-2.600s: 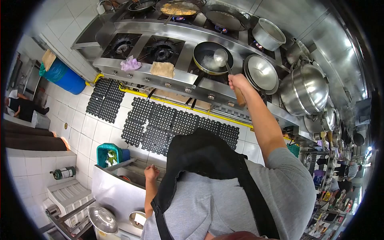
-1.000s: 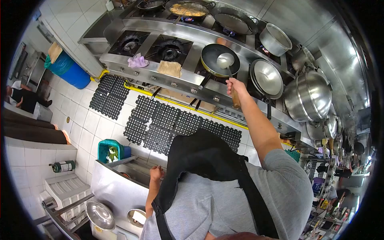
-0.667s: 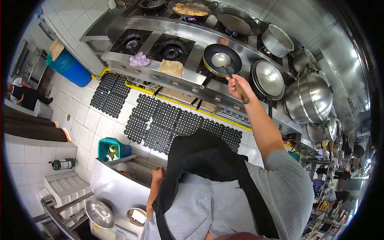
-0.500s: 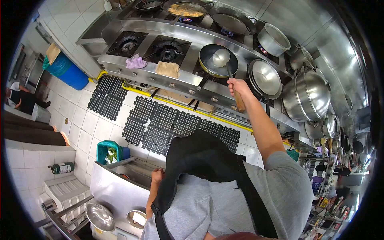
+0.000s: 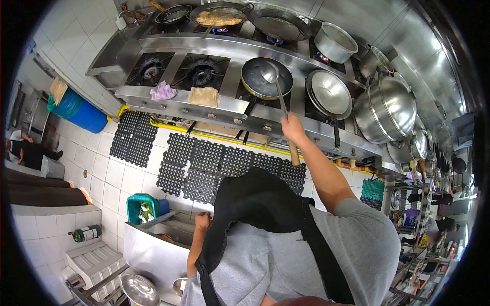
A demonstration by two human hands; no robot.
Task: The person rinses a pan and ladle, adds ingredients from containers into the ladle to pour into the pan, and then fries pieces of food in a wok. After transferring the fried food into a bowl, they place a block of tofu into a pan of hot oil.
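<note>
One ladle (image 5: 268, 73), two cloths (image 5: 204, 96), one blue barrel (image 5: 88, 116), apparently three burner flames (image 5: 274, 40)

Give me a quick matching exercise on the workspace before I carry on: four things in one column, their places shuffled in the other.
1. Ladle
2. Lilac cloth
3. Pan of yellowish food
4. Black mats

A. Above a lit burner
B. Flat on the tiled floor
C. Gripped in the right hand
D. Beside the tan cloth

Pairs: 1-C, 2-D, 3-A, 4-B
</note>
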